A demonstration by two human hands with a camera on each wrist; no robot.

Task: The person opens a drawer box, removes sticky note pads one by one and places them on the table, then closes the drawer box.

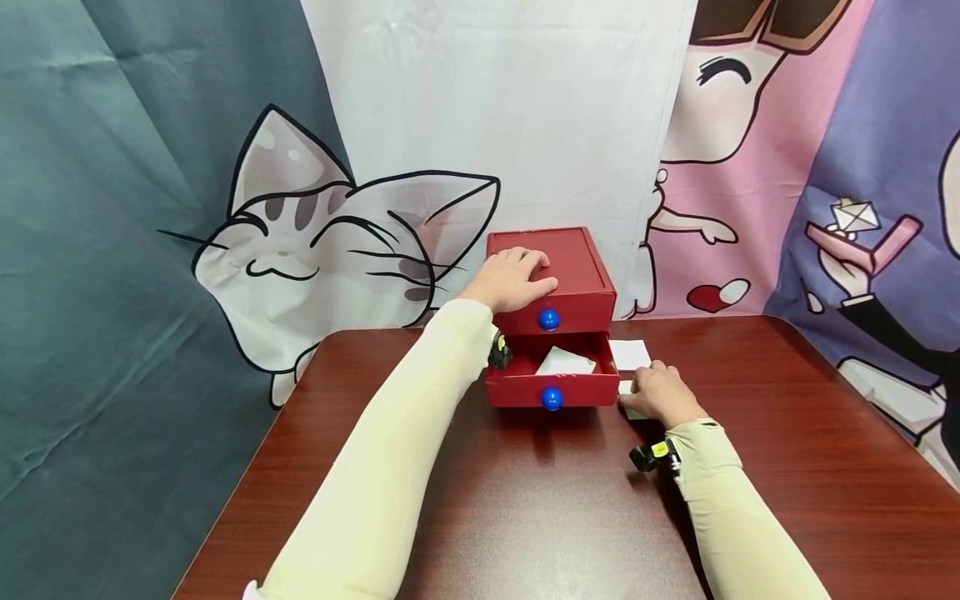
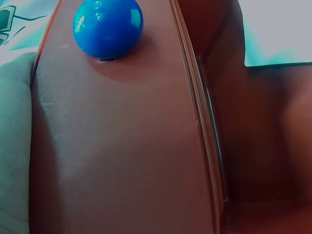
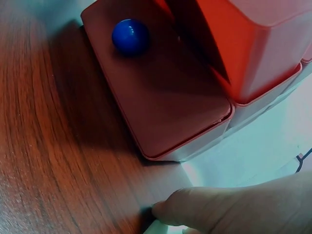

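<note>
A red two-drawer box (image 1: 555,254) stands at the table's back edge, and its lower drawer (image 1: 517,390) is pulled out. My left hand (image 1: 512,279) rests on the box's top, its fingers relaxed and thumb spread. White paper (image 1: 566,362) lies inside the pulled-out drawer; part of it shows in the left wrist view. Just right of the drawer, my right hand (image 1: 663,393) pinches a white piece of paper (image 1: 636,413) at the tabletop. In the right wrist view only the paper's tip (image 3: 157,227) shows by the thumb; the other fingertips are mostly hidden.
Another white sheet (image 1: 629,354) lies on the table behind my right hand, beside the box. Each drawer front has a round blue knob, the upper (image 1: 549,319) and the lower (image 1: 552,398). A printed cartoon curtain (image 1: 585,108) hangs behind the brown wooden table (image 1: 555,517).
</note>
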